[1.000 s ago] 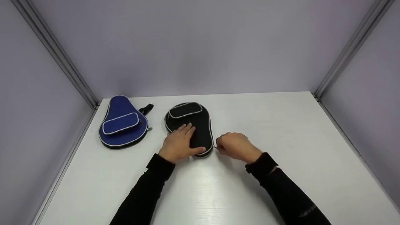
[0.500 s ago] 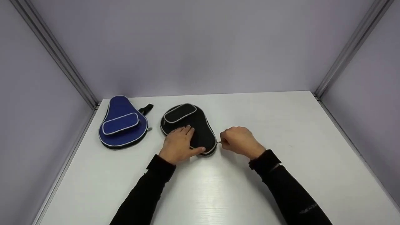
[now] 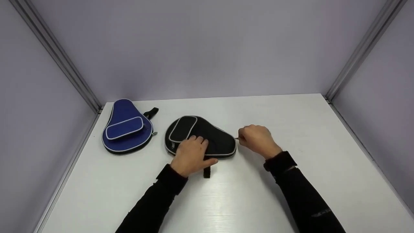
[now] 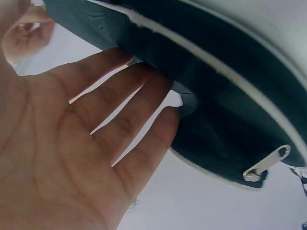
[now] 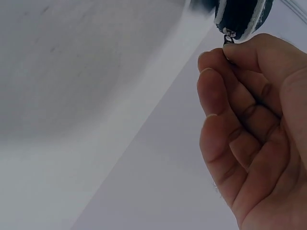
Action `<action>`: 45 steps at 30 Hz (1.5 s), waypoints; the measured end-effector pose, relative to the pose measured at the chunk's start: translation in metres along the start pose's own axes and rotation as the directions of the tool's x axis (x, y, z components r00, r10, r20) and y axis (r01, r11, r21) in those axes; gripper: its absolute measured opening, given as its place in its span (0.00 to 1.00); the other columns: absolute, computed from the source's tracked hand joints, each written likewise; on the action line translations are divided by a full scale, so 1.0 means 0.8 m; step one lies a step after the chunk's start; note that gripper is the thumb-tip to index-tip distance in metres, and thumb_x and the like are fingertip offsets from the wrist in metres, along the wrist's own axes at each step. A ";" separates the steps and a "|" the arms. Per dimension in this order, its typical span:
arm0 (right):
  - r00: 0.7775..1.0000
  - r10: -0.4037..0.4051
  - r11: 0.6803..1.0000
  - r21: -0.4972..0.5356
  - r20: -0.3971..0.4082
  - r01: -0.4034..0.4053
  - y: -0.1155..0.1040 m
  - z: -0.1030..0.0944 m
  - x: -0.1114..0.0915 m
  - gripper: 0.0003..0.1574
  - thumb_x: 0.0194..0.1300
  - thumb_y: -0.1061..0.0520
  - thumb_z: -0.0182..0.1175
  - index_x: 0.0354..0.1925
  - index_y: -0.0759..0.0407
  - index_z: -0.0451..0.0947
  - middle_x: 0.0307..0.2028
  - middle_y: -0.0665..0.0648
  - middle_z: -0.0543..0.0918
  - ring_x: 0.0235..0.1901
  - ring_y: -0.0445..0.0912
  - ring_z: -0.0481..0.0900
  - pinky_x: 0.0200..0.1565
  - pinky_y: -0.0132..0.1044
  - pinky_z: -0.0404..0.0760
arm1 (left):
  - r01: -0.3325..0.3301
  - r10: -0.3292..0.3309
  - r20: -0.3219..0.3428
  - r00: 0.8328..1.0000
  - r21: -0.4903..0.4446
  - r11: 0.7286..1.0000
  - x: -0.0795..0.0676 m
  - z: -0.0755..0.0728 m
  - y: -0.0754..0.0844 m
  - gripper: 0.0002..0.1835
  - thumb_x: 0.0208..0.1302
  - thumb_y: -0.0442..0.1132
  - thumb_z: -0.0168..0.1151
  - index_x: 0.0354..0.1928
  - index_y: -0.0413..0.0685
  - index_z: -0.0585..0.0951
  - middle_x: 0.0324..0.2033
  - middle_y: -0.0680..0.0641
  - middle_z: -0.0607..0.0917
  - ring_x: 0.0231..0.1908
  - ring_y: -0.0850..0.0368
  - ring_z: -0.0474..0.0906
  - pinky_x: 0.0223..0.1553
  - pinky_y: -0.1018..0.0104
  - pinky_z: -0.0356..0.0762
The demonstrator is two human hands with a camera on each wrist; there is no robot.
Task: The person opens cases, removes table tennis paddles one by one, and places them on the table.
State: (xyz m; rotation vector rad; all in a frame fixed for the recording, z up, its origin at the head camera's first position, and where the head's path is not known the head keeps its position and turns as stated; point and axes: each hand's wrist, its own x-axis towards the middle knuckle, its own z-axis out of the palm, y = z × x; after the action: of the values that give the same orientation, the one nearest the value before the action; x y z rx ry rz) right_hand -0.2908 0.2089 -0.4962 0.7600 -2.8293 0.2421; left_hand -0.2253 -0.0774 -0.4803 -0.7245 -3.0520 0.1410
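A black paddle-shaped zip case (image 3: 213, 139) with white piping lies on the table, its narrow end pointing right. My left hand (image 3: 191, 154) rests with fairly straight fingers on the case's near side, thumb spread toward the near edge. In the left wrist view, a pocket zipper pull (image 4: 266, 164) hangs at the pocket's corner, beyond those fingers. At the narrow end, my right hand (image 3: 258, 139) pinches the main zipper pull (image 5: 228, 40) between thumb and forefinger, the other fingers curled in. A short black strap (image 3: 207, 172) sticks out from under the case toward me.
A blue paddle-shaped case (image 3: 126, 129) with white piping lies at the table's back left, its black strap (image 3: 151, 113) pointing right. The white table (image 3: 291, 129) is bounded by pale grey walls (image 3: 207, 48) at the back and both sides.
The black case has turned counterclockwise, its narrow end swinging from near me to the right. My right hand has moved right and away from me with the zipper pull; the strap has come into view.
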 end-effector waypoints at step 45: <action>0.994 0.012 1.000 0.010 0.111 -0.013 -0.005 -0.006 -0.005 0.06 0.74 0.61 0.76 0.36 0.58 0.93 0.31 0.55 0.94 0.26 0.45 0.82 0.28 0.45 0.86 | 0.008 -0.009 -0.019 1.000 -0.046 0.999 0.021 0.032 -0.058 0.41 0.88 0.68 0.61 0.94 0.67 0.67 0.92 0.50 0.69 0.95 0.41 0.59 0.90 0.22 0.62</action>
State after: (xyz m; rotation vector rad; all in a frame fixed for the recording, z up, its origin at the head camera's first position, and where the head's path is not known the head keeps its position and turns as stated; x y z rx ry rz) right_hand -0.2848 0.2080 -0.4918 0.7807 -2.9402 0.2236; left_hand -0.2617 -0.1135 -0.5021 -0.7112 -3.0490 0.0633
